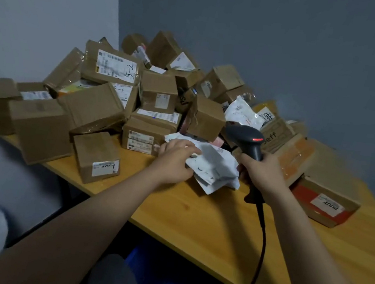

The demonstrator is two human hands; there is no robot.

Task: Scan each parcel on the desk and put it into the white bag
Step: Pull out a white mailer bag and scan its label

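Partly, left hand (174,161) covers crumpled white parcel (214,167).

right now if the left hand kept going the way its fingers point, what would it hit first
The left hand already grips the white poly parcel, fingers pointing right. Beyond that, probably the right hand holding the scanner, though depth is unclear.

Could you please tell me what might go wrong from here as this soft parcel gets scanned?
The crumpled white plastic mailer that the left hand holds may hide its barcode in folds, so the black handheld scanner in the right hand could misread. The scanner's black cable hangs over the wooden desk edge and could snag. The heaped brown cardboard boxes behind might slide.
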